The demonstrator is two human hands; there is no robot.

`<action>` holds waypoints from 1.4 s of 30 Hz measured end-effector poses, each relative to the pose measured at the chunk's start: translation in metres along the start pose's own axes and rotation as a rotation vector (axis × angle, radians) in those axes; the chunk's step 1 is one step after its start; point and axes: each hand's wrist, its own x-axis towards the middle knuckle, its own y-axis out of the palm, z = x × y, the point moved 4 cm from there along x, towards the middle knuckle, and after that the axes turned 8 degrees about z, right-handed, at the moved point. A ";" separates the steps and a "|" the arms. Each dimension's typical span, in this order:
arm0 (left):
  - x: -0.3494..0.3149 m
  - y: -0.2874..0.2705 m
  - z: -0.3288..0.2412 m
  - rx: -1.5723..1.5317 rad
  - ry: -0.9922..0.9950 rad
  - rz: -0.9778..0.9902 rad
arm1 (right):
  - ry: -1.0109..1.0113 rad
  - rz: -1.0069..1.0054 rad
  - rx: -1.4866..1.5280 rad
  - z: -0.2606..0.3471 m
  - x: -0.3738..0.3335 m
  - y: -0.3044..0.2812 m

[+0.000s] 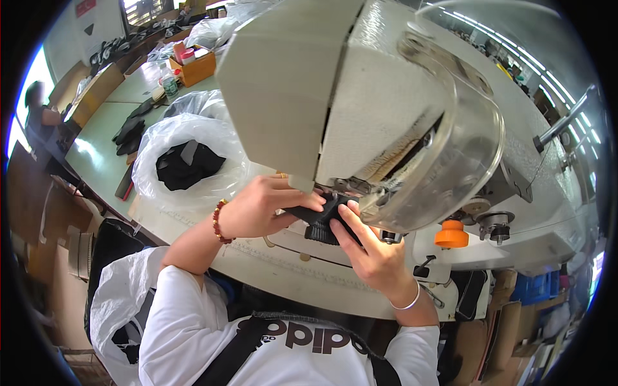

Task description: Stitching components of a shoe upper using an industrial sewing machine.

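A black fabric piece [322,222] lies under the head of a large cream sewing machine [360,83]. My left hand [264,206], with a red bead bracelet at the wrist, presses down on the left part of the piece. From below on the right, my right hand [373,251] grips its edge, fingers stretched toward the needle area. A clear curved guard [444,161] on the machine hides part of the needle area.
A clear plastic bag [187,161] with black pieces sits left of the machine on the green table [103,154]. An orange knob [452,235] sticks out at the right. A cardboard box [196,67] stands far back. A person [38,122] sits at far left.
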 end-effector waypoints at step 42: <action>0.008 0.014 -0.025 0.181 0.169 -0.021 | -0.061 0.051 -0.048 0.001 0.004 -0.004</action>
